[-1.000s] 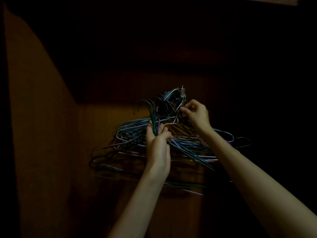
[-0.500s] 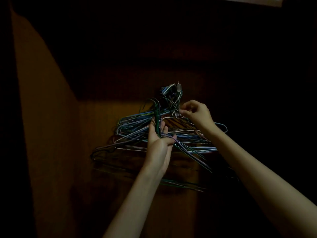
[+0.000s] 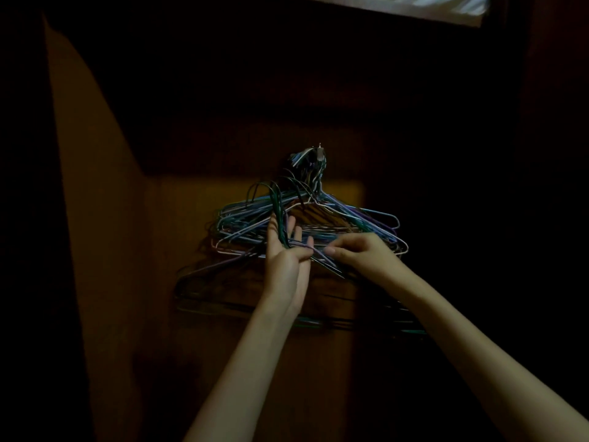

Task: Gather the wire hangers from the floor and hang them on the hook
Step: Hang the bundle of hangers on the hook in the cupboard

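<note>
A thick bundle of blue, purple, white and green wire hangers (image 3: 344, 218) hangs from a small metal hook (image 3: 318, 151) on the dark wooden wall. Several green hangers (image 3: 276, 202) stand with their hooked necks just left of the bundle. They run down between the straight, spread fingers of my left hand (image 3: 287, 260) and across its palm. My right hand (image 3: 360, 253) is level with it and pinches a hanger wire beside my left thumb. Darker hangers (image 3: 223, 301) sag below both hands, barely visible.
A wooden side panel (image 3: 95, 218) stands close on the left and the wooden back wall (image 3: 318, 362) is straight ahead. A pale strip (image 3: 446, 4) shows at the top right. Everything else is in deep shadow.
My right hand has dropped from near the hook to beside my left thumb and pinches a wire there. My left hand's fingers have straightened from a grip on the green hangers.
</note>
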The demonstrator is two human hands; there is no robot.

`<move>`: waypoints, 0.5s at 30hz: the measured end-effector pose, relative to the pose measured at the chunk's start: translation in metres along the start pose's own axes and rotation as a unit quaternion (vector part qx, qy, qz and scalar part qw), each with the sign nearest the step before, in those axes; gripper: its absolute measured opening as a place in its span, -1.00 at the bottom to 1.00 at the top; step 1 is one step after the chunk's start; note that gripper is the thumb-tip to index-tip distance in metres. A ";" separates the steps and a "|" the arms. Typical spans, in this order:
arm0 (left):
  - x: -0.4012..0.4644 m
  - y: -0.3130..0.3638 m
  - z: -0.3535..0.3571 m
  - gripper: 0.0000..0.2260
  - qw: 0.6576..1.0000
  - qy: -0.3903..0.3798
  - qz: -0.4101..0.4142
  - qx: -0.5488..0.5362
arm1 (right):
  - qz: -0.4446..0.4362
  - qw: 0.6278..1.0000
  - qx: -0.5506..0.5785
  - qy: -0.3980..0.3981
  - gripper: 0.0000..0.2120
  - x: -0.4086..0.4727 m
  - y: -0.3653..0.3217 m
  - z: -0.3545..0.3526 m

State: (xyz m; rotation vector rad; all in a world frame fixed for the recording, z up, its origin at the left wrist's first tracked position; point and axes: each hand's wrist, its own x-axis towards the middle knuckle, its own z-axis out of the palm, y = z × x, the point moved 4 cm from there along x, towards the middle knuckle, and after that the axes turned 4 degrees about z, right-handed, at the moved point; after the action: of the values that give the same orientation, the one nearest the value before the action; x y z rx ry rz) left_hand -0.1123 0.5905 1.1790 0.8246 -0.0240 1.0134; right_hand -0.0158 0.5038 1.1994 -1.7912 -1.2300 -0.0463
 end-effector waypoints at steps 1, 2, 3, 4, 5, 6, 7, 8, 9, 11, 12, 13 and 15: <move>-0.005 0.000 -0.001 -0.22 1.000 0.000 -0.002 0.001 | 0.007 1.000 0.007 -0.002 -0.89 -0.007 -0.001 0.001; -0.011 0.000 -0.003 -0.21 1.000 0.001 -0.004 0.003 | 0.015 1.000 0.016 -0.005 -0.88 -0.014 -0.001 0.002; -0.016 -0.001 -0.004 -0.21 1.000 0.001 -0.006 0.004 | 0.022 0.999 0.026 -0.010 -0.88 -0.020 -0.003 0.003; -0.022 -0.001 -0.006 -0.21 1.000 0.002 -0.007 0.006 | 0.026 0.999 0.031 -0.017 -0.88 -0.026 -0.004 0.005; -0.027 -0.001 -0.006 -0.21 1.000 0.003 -0.009 0.006 | 0.029 0.999 0.032 -0.024 -0.89 -0.031 -0.005 0.007; -0.032 0.000 -0.007 -0.21 1.000 0.004 -0.011 0.007 | 0.030 0.999 0.027 -0.030 -0.90 -0.035 -0.006 0.010; -0.036 0.000 -0.008 -0.21 1.000 0.004 -0.012 0.007 | 0.030 0.999 0.022 -0.031 -0.91 -0.040 -0.006 0.012; -0.040 0.000 -0.008 -0.21 1.000 0.005 -0.014 0.007 | 0.030 0.999 0.018 -0.028 -0.90 -0.043 -0.006 0.014; -0.043 0.000 -0.009 -0.21 1.000 0.007 -0.017 0.007 | 0.031 0.999 0.016 -0.022 -0.88 -0.046 -0.007 0.015; -0.049 0.001 -0.010 -0.22 1.000 0.009 -0.021 0.010 | 0.035 0.999 0.006 -0.001 -0.85 -0.052 -0.007 0.015; -0.052 0.001 -0.010 -0.22 1.000 0.011 -0.023 0.009 | 0.036 0.999 -0.003 0.011 -0.83 -0.054 -0.008 0.015; -0.055 0.001 -0.010 -0.22 1.000 0.014 -0.026 0.008 | 0.036 0.999 -0.011 0.022 -0.81 -0.057 -0.009 0.016; -0.060 0.003 -0.010 -0.22 0.999 0.021 -0.027 0.008 | 0.038 0.998 -0.012 0.045 -0.79 -0.061 -0.011 0.016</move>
State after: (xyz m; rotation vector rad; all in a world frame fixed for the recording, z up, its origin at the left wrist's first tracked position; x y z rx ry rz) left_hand -0.1513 0.5529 1.1508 0.8142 0.0434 0.9806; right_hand -0.0615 0.4719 1.1675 -1.8350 -1.1022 -0.0974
